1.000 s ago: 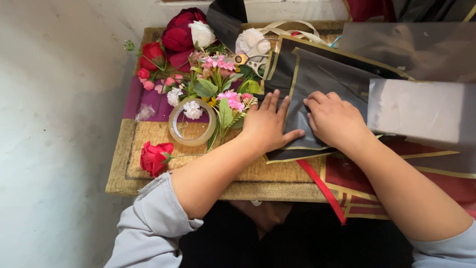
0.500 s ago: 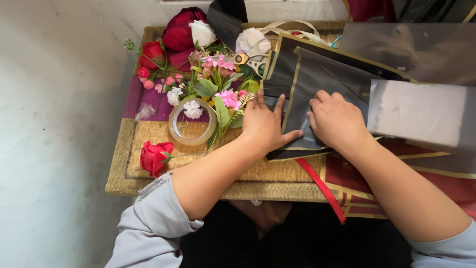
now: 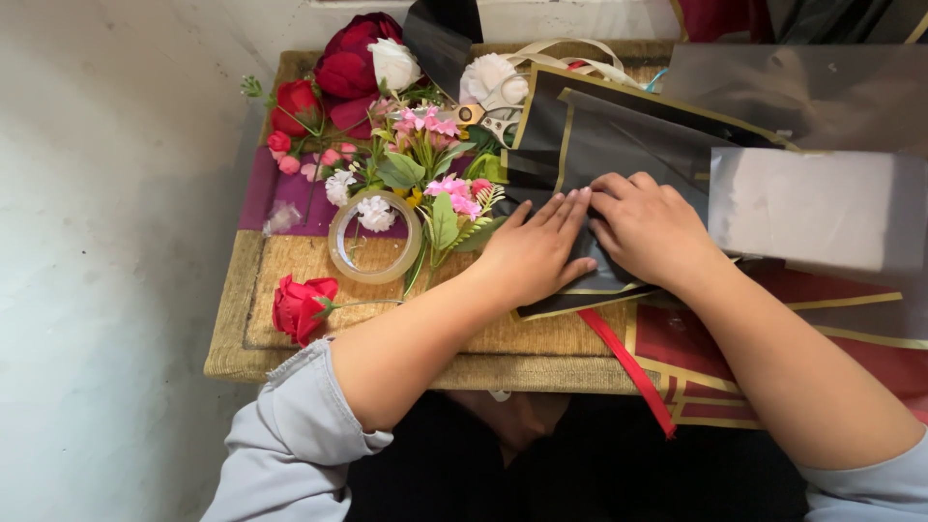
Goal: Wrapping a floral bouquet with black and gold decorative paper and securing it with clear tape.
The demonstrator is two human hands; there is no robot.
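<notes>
Your left hand [image 3: 536,253] and right hand [image 3: 650,227] lie flat, fingers together, touching side by side on black paper [image 3: 619,145] at the desk's [image 3: 290,358] middle, holding nothing. A tape roll [image 3: 375,238] sits left, near flowers [image 3: 425,159].

At the centre of the frame a black wrapping sheet [image 3: 619,145] is showing a thin gold border line. At the lower right, red sheets [image 3: 715,358] are carrying gold stripes. A red ribbon [image 3: 628,372] is lying at lower centre. Pink blossoms [image 3: 430,124], white blooms [image 3: 372,215] and dark red roses [image 3: 353,58] are glowing at upper left over a tan woven mat [image 3: 290,280] with a purple band [image 3: 290,198].
</notes>
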